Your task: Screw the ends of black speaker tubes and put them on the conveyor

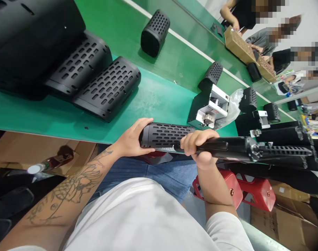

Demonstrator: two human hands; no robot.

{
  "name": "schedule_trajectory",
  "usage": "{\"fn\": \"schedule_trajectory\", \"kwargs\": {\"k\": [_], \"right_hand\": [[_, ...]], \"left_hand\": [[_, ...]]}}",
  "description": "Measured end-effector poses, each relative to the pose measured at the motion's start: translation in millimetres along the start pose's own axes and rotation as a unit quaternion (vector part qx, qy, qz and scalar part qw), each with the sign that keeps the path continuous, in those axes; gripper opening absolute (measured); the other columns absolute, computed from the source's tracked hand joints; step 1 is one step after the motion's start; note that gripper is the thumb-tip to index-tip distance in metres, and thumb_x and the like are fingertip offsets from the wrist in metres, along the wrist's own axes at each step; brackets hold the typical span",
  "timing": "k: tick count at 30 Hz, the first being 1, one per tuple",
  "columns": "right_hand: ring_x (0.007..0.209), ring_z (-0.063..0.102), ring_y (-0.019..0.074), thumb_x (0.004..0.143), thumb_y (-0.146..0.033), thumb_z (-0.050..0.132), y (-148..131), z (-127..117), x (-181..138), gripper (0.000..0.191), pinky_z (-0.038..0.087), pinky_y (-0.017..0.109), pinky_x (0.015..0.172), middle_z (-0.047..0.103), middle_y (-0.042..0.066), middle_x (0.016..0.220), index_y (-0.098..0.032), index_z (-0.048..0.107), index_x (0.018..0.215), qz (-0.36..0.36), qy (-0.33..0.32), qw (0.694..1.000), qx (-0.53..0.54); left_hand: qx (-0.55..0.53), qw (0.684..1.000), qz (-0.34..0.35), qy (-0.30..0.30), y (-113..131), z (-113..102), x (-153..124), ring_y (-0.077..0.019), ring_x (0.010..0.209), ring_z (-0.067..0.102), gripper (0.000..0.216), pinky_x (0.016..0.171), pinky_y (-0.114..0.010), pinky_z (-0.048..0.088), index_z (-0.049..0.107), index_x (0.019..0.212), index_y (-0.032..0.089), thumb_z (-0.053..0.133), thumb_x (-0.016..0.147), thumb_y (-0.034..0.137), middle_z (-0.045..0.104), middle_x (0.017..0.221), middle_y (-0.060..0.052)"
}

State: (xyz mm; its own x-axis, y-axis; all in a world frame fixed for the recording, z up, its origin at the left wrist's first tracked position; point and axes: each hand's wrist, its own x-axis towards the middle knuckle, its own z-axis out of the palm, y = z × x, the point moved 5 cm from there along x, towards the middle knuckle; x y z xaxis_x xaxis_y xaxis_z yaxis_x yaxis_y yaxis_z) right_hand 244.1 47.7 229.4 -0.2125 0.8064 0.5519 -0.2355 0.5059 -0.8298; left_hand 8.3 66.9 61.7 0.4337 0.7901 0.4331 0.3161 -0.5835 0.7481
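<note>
Both level | left hand clasps tube end | right hand fisted round bar

A black, rounded plastic shell with rows of oblong slots is lying level just off the near edge of the green bench, the left hand cupping its closed end and the right hand clutching the other.

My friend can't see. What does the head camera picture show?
A left hand cups the end of a black slotted tube while the right hand grips its other end, at a green table holding more slotted black covers.
</note>
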Motion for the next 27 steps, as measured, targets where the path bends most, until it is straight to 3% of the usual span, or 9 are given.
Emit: {"fn": "schedule_trajectory", "kwargs": {"k": [3, 7, 9, 13, 17, 20, 23, 27], "right_hand": [[0.034, 0.049, 0.0108, 0.098, -0.07, 0.09, -12.5, -51.6, 15.6, 0.044, 0.055, 0.027, 0.044, 0.056, -0.013, 0.055, -0.031, 0.07, 0.096, -0.037, 0.128, 0.989, -0.07], [0.042, 0.057, 0.0124, 0.093, -0.066, 0.095, -17.6, -138.2, 38.6, 0.046, 0.055, 0.028, 0.048, 0.059, -0.012, 0.058, -0.028, 0.069, 0.093, -0.119, 0.34, 0.906, -0.222], [0.042, 0.057, 0.013, 0.093, -0.072, 0.092, -6.8, -165.4, 45.5, 0.053, 0.053, 0.029, 0.046, 0.059, -0.011, 0.057, -0.028, 0.065, 0.087, -0.122, 0.369, 0.881, -0.27], [0.04, 0.056, 0.0139, 0.092, -0.076, 0.09, 18.3, -185.6, 41.1, 0.058, 0.054, 0.032, 0.045, 0.056, -0.011, 0.054, -0.028, 0.061, 0.082, -0.097, 0.357, 0.888, -0.272], [0.042, 0.057, 0.0152, 0.092, -0.073, 0.092, 17.4, -181.1, 29.3, 0.054, 0.056, 0.033, 0.047, 0.059, -0.01, 0.056, -0.027, 0.064, 0.084, -0.088, 0.357, 0.891, -0.264], [0.043, 0.058, 0.0157, 0.091, -0.07, 0.095, 0.1, -162.3, 24.6, 0.051, 0.057, 0.033, 0.048, 0.06, -0.01, 0.057, -0.027, 0.067, 0.087, -0.085, 0.367, 0.894, -0.244], [0.042, 0.057, 0.0135, 0.092, -0.065, 0.096, -25.5, -120.1, 19.5, 0.046, 0.059, 0.031, 0.048, 0.062, -0.011, 0.059, -0.028, 0.07, 0.093, -0.104, 0.341, 0.919, -0.166], [0.035, 0.052, 0.012, 0.098, -0.069, 0.089, -49.7, -36.0, 12.5, 0.043, 0.06, 0.029, 0.045, 0.063, -0.013, 0.06, -0.031, 0.07, 0.095, -0.095, 0.186, 0.974, -0.083]], "left_hand": [[0.006, 1.0, 0.006, 0.009, -0.8, 1.4, -1.0, -0.0464, 0.163, 0.062, 0.118, 0.138, -0.065, 0.055, 0.034, 0.185, 0.03, 0.1, 0.089, 0.051, 0.057, 0.175, -0.021], [0.016, 1.0, 0.01, 0.015, 0.3, 1.4, -0.9, -0.0454, 0.16, 0.065, 0.114, 0.136, -0.064, 0.058, 0.036, 0.184, 0.029, 0.098, 0.09, 0.051, 0.058, 0.173, -0.02], [0.024, 1.0, 0.009, 0.014, 1.1, 0.7, -0.6, -0.0449, 0.159, 0.066, 0.113, 0.134, -0.064, 0.06, 0.035, 0.184, 0.029, 0.097, 0.092, 0.052, 0.059, 0.172, -0.02], [0.028, 1.0, 0.001, 0.008, 0.9, -0.2, -0.5, -0.0448, 0.158, 0.066, 0.112, 0.133, -0.064, 0.06, 0.035, 0.183, 0.03, 0.096, 0.092, 0.051, 0.058, 0.172, -0.02], [0.025, 1.0, -0.003, 0.003, 0.1, 0.3, -0.4, -0.0452, 0.159, 0.066, 0.115, 0.134, -0.065, 0.059, 0.034, 0.183, 0.03, 0.098, 0.09, 0.051, 0.058, 0.172, -0.02], [0.019, 1.0, -0.004, 0.005, 0.9, 0.8, 0.5, -0.0449, 0.158, 0.066, 0.117, 0.134, -0.064, 0.06, 0.034, 0.183, 0.03, 0.1, 0.088, 0.049, 0.059, 0.171, -0.02], [0.008, 1.0, -0.004, 0.004, 2.1, 1.5, 1.1, -0.0448, 0.161, 0.065, 0.118, 0.136, -0.063, 0.058, 0.035, 0.183, 0.031, 0.101, 0.087, 0.047, 0.058, 0.173, -0.02], [0.006, 1.0, -0.01, -0.003, 1.9, 2.9, 0.4, -0.045, 0.164, 0.063, 0.119, 0.137, -0.062, 0.056, 0.034, 0.184, 0.029, 0.101, 0.088, 0.05, 0.056, 0.177, -0.021]]}}
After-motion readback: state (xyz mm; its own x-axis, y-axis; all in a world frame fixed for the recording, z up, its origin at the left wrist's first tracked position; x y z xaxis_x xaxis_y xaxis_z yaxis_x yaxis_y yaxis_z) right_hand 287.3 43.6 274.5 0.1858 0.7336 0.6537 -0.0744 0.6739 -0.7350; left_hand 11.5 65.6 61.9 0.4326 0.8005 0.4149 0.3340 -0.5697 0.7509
